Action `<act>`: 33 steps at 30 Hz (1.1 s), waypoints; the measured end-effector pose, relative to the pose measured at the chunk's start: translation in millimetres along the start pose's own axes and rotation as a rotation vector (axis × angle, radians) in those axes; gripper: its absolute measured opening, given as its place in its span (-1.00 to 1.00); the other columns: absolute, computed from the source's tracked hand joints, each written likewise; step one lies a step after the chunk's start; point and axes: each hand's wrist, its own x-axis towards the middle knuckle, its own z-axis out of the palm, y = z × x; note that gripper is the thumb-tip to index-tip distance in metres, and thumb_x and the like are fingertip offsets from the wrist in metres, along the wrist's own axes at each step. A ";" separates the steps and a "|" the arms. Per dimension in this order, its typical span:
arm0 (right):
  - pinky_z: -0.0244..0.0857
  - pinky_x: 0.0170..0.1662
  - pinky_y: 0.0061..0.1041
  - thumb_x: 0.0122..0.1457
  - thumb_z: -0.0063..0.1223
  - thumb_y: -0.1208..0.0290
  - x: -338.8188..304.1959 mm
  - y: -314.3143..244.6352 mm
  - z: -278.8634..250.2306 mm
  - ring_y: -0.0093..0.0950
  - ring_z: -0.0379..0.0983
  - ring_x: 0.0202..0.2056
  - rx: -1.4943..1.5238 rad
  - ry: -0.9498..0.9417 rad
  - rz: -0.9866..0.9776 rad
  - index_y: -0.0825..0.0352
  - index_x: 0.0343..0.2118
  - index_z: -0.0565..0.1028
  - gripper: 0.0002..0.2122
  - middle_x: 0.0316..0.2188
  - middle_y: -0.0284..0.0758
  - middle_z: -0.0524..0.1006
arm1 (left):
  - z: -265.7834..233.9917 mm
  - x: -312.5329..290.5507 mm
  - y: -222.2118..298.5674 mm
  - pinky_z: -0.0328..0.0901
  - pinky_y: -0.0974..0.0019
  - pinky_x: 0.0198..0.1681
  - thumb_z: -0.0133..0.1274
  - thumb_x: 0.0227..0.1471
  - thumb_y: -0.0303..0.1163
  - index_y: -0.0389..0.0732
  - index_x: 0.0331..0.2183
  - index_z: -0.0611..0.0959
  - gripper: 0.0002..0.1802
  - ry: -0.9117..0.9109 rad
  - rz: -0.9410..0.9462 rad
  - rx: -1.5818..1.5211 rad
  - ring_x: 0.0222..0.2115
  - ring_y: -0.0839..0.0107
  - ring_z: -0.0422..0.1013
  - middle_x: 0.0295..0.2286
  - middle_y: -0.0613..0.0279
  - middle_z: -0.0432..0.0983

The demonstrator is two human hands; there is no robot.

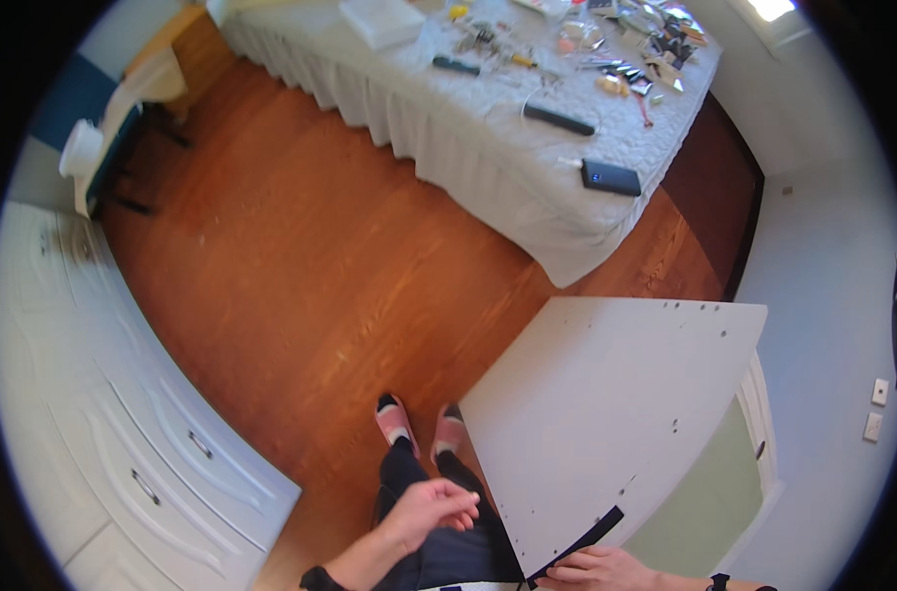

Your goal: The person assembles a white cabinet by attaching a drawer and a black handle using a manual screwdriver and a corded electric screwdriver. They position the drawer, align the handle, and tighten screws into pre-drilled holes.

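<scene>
A white board (pixel 616 394) with several small holes and dark marks stands in front of me at the right. Along its near edge lies a narrow black strip (pixel 591 530). My right hand (pixel 598 568) rests over the strip's near end with its fingers closed on it; the thumb is hidden. Above my legs, left of the board, my left hand (pixel 435 509) is raised with its fingers curled together in a pinch. Whatever it holds, if anything, is too small to make out. The two hands are apart.
A bed (pixel 419 118) with a pale cover carries a black power bank (pixel 611 177), a dark bar (pixel 559 120) and many small items. White cabinets (pixel 113 394) line the left. Behind the board stands a white-framed greenish panel (pixel 709 492); a chair (pixel 123 148) is far left.
</scene>
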 end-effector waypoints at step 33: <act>0.15 -0.01 -0.52 0.00 -0.08 0.37 -13.6 -17.7 18.0 -0.44 0.21 0.09 0.298 -0.103 0.320 0.29 -0.24 0.56 -0.72 -0.03 -0.37 0.36 | 70.5 383.5 654.2 0.34 0.17 -0.19 0.08 -0.01 -0.30 -0.09 -0.38 0.66 -0.85 0.653 1.531 1.997 -0.24 0.20 0.43 -0.33 0.22 0.53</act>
